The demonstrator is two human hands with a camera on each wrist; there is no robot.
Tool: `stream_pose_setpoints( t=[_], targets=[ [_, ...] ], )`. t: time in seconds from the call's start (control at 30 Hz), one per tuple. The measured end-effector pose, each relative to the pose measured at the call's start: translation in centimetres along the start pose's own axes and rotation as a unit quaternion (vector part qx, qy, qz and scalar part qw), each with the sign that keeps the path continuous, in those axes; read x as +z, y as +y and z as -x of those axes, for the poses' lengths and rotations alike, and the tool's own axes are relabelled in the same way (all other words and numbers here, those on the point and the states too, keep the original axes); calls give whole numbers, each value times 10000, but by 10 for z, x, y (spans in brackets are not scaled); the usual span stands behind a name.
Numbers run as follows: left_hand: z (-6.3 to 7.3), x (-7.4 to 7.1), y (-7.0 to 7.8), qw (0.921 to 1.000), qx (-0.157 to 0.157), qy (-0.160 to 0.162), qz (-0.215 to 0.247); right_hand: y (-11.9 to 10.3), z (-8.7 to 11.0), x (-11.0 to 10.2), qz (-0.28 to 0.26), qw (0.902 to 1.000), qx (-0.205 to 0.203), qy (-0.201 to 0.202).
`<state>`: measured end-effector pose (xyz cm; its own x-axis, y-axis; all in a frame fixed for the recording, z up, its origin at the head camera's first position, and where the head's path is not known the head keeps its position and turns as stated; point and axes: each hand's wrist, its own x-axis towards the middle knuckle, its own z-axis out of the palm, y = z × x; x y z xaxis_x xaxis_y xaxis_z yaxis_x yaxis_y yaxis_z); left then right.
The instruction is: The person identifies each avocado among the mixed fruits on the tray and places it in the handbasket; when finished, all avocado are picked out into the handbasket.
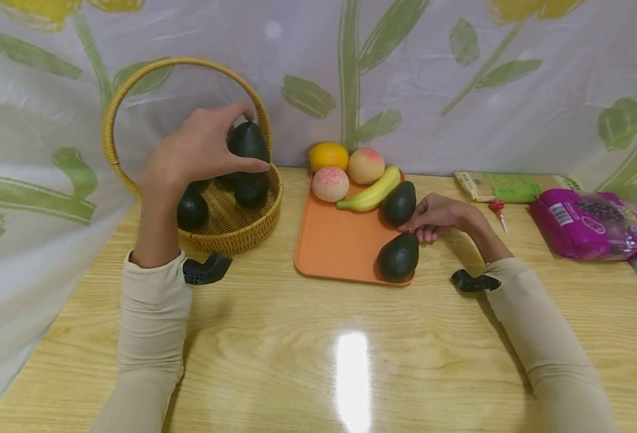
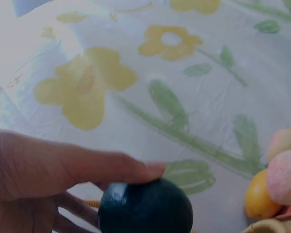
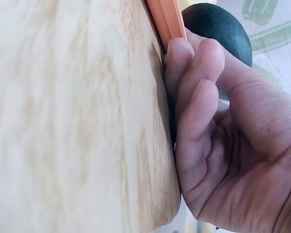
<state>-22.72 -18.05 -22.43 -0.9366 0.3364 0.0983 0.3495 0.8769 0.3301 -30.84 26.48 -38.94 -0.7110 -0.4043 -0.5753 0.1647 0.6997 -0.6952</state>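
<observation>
My left hand [image 1: 194,150] grips a dark green avocado [image 1: 249,141] between thumb and fingers, over the wicker basket [image 1: 237,240]. In the left wrist view, the thumb lies along the top of this avocado [image 2: 145,208]. More avocados [image 1: 191,209] lie inside the basket. My right hand [image 1: 437,215] pinches the right rim of an orange tray [image 1: 332,246], its fingers curled at the edge in the right wrist view. Close to that hand on the tray are an upper avocado [image 1: 399,203] and a lower avocado [image 1: 398,257].
A banana [image 1: 369,195], two peaches [image 1: 330,184] and a lemon [image 1: 328,157] fill the tray's far side. To the right lie a lollipop [image 1: 497,207], a flat green-and-tan packet [image 1: 518,187] and a purple bag [image 1: 594,225]. A flowered curtain [image 1: 432,90] hangs behind the table.
</observation>
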Motion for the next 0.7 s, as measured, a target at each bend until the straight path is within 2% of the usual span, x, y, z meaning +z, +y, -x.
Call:
stream_pose_setpoints(
  t=[0.17,0.33,0.5,0.7],
  targets=[
    [-2,-5,-17,9978,-490,-363,-264,-1,2,0,-9,10000,40,28],
    [-8,-4,-36,9918,-798,-898,-436,0,5,-1,-16,10000,9,-1],
    [-18,3,-56,9842,-1044,-1381,-368,1,4,-3,-28,10000,-5,-32],
    [-31,17,-78,9747,-1314,-1788,-257,1,4,-3,-51,10000,12,-49]
  ],
)
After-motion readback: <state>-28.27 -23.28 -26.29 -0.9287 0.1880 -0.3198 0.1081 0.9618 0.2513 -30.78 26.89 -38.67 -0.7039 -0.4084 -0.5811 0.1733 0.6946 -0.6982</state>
